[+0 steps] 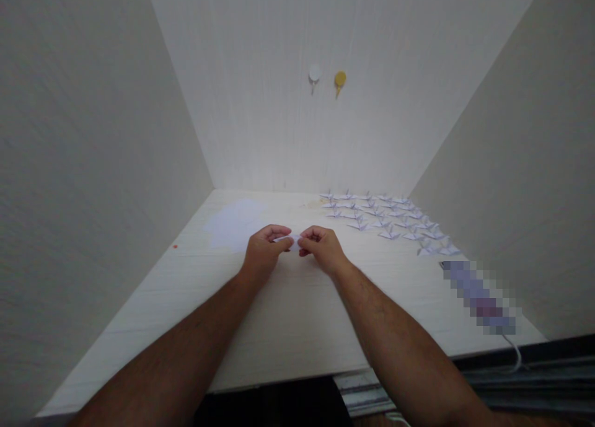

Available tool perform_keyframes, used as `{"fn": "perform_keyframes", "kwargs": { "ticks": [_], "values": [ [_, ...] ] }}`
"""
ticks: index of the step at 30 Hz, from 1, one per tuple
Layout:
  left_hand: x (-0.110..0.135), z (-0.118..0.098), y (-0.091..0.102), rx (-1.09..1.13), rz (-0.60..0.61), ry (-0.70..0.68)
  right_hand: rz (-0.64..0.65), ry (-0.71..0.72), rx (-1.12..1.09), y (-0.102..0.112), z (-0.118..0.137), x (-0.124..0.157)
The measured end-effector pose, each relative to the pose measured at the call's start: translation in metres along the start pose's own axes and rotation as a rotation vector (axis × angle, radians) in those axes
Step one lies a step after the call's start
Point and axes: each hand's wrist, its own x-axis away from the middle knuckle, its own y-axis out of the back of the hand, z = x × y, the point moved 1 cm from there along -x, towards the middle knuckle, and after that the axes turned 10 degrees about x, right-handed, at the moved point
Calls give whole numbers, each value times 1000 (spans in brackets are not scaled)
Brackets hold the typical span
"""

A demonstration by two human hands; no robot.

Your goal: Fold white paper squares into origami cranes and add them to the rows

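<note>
Both hands meet over the middle of a pale wooden desk [297, 315]. My left hand [263, 251] and my right hand [320, 247] are closed in pinches on a small folded piece of white paper [289, 239] held between their fingertips. The paper is mostly covered by the fingers, so its fold shape is unclear. Just behind the hands lies a stack of flat pale paper sheets [235, 224]. To the right stand several small folded paper cranes [388, 219] in rows.
White walls close in the desk on the left, back and right. Two round pins, one white [315, 74] and one yellow [340, 79], stick in the back wall. A blurred-out object [481, 295] with a white cable lies at the desk's right front. A tiny red dot [175, 246] marks the left side.
</note>
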Motion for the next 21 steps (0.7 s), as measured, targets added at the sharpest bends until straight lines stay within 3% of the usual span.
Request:
{"fn": "perform_keyframes", "kwargs": {
  "ticks": [9,21],
  "values": [
    [2,-5,1,-186,13,-46,-19,4,80,0,5,2],
    [-1,0,1,102,47,25,17,30,-5,1,-1,0]
  ]
}}
